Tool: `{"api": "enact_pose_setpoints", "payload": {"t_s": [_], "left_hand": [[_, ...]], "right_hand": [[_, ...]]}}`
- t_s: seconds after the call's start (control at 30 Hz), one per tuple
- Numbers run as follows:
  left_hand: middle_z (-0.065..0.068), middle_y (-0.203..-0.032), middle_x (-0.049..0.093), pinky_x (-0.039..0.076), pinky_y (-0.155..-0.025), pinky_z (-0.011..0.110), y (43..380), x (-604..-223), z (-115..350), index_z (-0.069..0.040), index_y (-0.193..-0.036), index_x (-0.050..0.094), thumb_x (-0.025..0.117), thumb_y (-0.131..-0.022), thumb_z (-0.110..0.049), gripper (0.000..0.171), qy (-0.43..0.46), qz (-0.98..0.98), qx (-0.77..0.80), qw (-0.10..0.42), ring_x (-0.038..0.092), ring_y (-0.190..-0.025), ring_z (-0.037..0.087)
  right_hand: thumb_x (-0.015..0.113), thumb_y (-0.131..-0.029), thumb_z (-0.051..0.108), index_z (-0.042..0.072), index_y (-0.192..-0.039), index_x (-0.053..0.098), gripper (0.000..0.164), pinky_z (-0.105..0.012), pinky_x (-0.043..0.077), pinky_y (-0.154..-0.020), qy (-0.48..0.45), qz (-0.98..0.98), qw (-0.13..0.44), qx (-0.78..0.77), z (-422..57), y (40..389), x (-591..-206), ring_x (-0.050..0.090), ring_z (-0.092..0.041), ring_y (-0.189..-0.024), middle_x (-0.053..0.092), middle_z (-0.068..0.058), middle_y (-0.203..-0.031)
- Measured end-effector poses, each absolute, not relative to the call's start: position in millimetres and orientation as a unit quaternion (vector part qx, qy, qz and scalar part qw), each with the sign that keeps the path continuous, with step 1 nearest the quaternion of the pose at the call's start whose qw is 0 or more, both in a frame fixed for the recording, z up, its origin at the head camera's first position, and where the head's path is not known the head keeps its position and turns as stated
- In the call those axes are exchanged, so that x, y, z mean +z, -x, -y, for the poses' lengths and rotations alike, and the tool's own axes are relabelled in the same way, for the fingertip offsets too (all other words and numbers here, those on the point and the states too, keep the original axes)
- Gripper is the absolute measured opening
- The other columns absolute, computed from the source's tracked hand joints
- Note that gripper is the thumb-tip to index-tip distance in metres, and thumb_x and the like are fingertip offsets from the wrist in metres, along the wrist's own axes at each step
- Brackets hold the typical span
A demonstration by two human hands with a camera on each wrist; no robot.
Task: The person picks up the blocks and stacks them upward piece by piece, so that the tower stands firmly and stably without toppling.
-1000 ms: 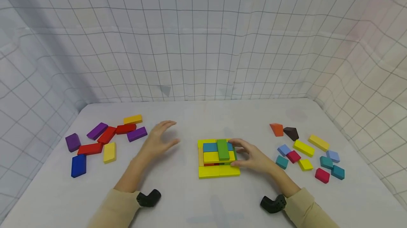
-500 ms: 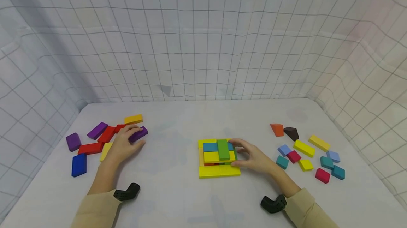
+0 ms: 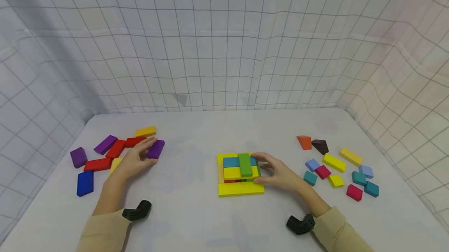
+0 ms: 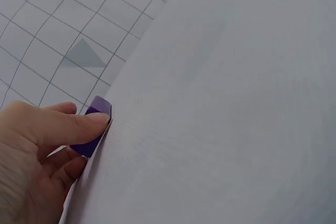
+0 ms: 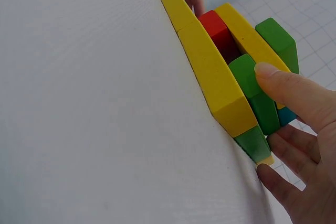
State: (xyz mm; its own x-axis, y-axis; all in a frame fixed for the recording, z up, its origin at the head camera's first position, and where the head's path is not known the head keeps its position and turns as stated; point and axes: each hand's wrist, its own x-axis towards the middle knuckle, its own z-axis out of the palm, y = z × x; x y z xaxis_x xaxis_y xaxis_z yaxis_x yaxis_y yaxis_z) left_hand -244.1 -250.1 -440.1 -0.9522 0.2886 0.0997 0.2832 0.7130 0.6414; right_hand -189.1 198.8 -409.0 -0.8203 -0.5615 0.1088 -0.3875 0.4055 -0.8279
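At the left of the table, my left hand pinches a purple block between thumb and fingers. In the left wrist view the thumb lies across that purple block, close over the white surface. My right hand holds the right side of a layered block stack, thumb at the front and fingers at the back. Yellow blocks edge the stack, blue and yellow ones lie above, and a green block tops it crosswise. The right wrist view shows the thumb on the end of a lower green block.
Around the left hand lie red blocks, a dark blue block, an orange-yellow block and other purple ones. Several small blocks, including an orange wedge and a teal block, are scattered at right. A gridded white curtain surrounds the table.
My left hand has moved left from beside the stack to the purple block and taken hold of it. The purple block has turned to a steeper angle. My right hand stays at the stack.
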Motion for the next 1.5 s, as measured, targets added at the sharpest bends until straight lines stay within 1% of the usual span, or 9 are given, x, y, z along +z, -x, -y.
{"api": "enact_pose_setpoints", "payload": {"t_s": [0.13,0.23,0.33,0.5,0.7,0.9,1.13,1.27,1.5], "left_hand": [[0.025,-0.138,0.034,0.041,-0.091,0.055,245,-441,252,-0.001,-0.138,0.036,0.068,-0.082,-0.019,0.067,-0.152,-0.924,0.350,0.011,0.047,-0.109,0.043],[0.024,-0.131,0.038,0.043,-0.087,0.054,246,-441,248,0.001,-0.134,0.041,0.072,-0.079,-0.025,0.069,-0.144,-0.927,0.347,-0.001,0.047,-0.103,0.038],[0.022,-0.124,0.041,0.041,-0.090,0.056,245,-442,239,0.000,-0.131,0.046,0.075,-0.075,-0.031,0.071,-0.134,-0.928,0.349,-0.007,0.046,-0.105,0.037],[0.016,-0.116,0.046,0.040,-0.093,0.053,243,-442,211,-0.002,-0.123,0.050,0.080,-0.070,-0.027,0.065,-0.163,-0.906,0.390,-0.021,0.046,-0.108,0.034],[0.013,-0.121,0.051,0.046,-0.089,0.047,234,-429,153,-0.004,-0.124,0.050,0.080,-0.069,-0.018,0.064,-0.238,-0.868,0.435,-0.021,0.051,-0.107,0.032],[0.011,-0.119,0.056,0.045,-0.091,0.045,223,-420,101,-0.002,-0.123,0.051,0.079,-0.071,-0.017,0.061,-0.324,-0.826,0.460,-0.018,0.052,-0.105,0.025],[0.009,-0.121,0.056,0.042,-0.095,0.043,212,-419,69,-0.003,-0.124,0.052,0.077,-0.073,-0.022,0.060,-0.344,-0.824,0.449,-0.008,0.051,-0.112,0.025],[0.011,-0.122,0.055,0.043,-0.095,0.042,210,-419,61,-0.001,-0.125,0.051,0.076,-0.074,-0.023,0.061,-0.352,-0.825,0.442,-0.007,0.051,-0.111,0.025],[0.011,-0.123,0.054,0.045,-0.092,0.039,209,-422,55,0.000,-0.126,0.050,0.075,-0.076,-0.025,0.061,-0.362,-0.827,0.430,0.012,0.051,-0.109,0.024]], "right_hand": [[0.070,-0.080,0.008,-0.001,-0.134,0.038,0.063,-0.047,0.037,-0.099,0.281,-0.834,0.097,-0.464,-198,189,-408,0.041,-0.028,-0.123,0.042,-0.015,-0.136],[0.070,-0.080,0.009,-0.001,-0.134,0.038,0.063,-0.047,0.036,-0.100,0.280,-0.835,0.098,-0.463,-198,189,-408,0.041,-0.028,-0.123,0.042,-0.014,-0.136],[0.070,-0.080,0.009,-0.001,-0.134,0.038,0.063,-0.047,0.036,-0.099,0.281,-0.835,0.097,-0.463,-198,189,-408,0.041,-0.028,-0.123,0.042,-0.014,-0.136],[0.070,-0.080,0.008,-0.001,-0.134,0.038,0.063,-0.047,0.037,-0.099,0.281,-0.836,0.096,-0.462,-198,189,-408,0.041,-0.028,-0.123,0.042,-0.015,-0.136],[0.070,-0.080,0.008,-0.002,-0.133,0.038,0.063,-0.047,0.037,-0.099,0.285,-0.837,0.096,-0.457,-198,189,-408,0.042,-0.028,-0.122,0.043,-0.015,-0.136],[0.070,-0.079,0.008,-0.002,-0.133,0.039,0.063,-0.047,0.038,-0.099,0.289,-0.835,0.094,-0.458,-199,190,-409,0.042,-0.028,-0.122,0.043,-0.015,-0.136],[0.071,-0.080,0.021,0.012,-0.137,0.037,0.066,-0.041,0.039,-0.099,0.303,-0.836,0.081,-0.451,-209,204,-438,0.041,-0.021,-0.124,0.041,-0.004,-0.138],[0.071,-0.080,0.014,0.010,-0.137,0.036,0.068,-0.045,0.038,-0.099,0.307,-0.841,0.073,-0.440,-205,200,-433,0.040,-0.024,-0.124,0.040,-0.006,-0.139],[0.073,-0.076,0.006,-0.004,-0.135,0.034,0.071,-0.053,0.036,-0.097,0.329,-0.848,0.048,-0.413,-196,190,-409,0.038,-0.034,-0.123,0.039,-0.019,-0.137]]}}
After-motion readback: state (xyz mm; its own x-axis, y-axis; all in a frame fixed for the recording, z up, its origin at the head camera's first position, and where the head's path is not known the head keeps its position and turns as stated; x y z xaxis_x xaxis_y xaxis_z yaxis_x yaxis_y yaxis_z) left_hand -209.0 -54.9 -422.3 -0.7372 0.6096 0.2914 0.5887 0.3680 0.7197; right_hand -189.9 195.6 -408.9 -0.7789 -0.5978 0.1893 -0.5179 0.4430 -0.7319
